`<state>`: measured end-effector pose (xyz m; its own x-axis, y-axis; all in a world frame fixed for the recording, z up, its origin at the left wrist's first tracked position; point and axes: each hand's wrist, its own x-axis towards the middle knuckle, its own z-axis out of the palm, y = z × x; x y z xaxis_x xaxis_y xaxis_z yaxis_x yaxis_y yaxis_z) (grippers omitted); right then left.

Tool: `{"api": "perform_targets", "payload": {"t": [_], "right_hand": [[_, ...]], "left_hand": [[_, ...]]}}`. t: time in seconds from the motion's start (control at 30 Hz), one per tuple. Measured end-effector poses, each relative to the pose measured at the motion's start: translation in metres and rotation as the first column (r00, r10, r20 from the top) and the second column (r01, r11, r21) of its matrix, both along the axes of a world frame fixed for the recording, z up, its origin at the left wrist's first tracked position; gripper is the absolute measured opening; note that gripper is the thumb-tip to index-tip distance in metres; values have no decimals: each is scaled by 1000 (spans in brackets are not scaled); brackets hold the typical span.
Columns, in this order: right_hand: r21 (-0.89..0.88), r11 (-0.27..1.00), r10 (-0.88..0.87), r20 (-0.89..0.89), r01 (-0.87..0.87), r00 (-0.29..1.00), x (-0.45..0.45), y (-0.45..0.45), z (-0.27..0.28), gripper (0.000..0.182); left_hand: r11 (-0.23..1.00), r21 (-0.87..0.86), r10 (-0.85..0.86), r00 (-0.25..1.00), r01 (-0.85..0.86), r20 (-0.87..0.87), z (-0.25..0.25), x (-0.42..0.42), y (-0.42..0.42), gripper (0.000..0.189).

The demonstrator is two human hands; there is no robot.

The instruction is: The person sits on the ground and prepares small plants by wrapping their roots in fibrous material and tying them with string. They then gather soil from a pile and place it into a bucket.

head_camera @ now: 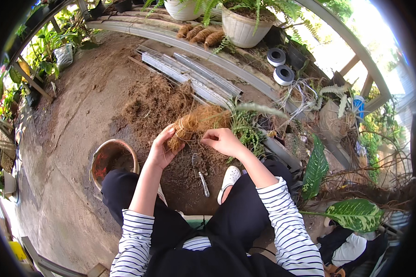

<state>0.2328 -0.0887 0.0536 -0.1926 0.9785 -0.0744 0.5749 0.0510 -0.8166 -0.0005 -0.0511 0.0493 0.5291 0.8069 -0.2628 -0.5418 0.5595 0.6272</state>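
Note:
My left hand (163, 145) grips the near end of an elongated bundle of brown coir fibre (202, 119), bound with thin string. The bundle is held slanted above the ground, its far end pointing up and right. Close to its right side, my right hand (223, 141) pinches a thin string (194, 140) that runs to the bundle. Beneath my hands, a hand tool with a metal handle (204, 185) lies on the soil; dirt partly hides its blade. A heap of loose coir (156, 100) lies beyond the bundle, and small fern plants (248, 135) stand at its right.
A round bucket (136, 157) stands by my left knee. Metal channels (190, 78) lie ahead, with several wrapped coir bundles (204, 34) and a white fern pot (246, 29) beyond. Two rolls (283, 75) and white strings (298, 95) are at right. Part of another person (350, 249) shows lower right.

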Motion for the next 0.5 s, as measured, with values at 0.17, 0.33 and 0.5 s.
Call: {"api": "perform_targets", "payload": {"t": [0.17, 0.33, 0.5], "right_hand": [[-63, 992, 103, -34, -105, 994, 18, 4, 7, 19], [109, 988, 100, 117, -113, 988, 19, -2, 15, 13], [282, 959, -14, 144, -28, 990, 13, -5, 13, 10]], "left_hand": [[842, 270, -408, 879, 467, -247, 6, 8, -9, 43], [536, 511, -232, 699, 672, -677, 10, 14, -14, 42], [398, 608, 67, 639, 687, -766, 7, 22, -17, 44]]}}
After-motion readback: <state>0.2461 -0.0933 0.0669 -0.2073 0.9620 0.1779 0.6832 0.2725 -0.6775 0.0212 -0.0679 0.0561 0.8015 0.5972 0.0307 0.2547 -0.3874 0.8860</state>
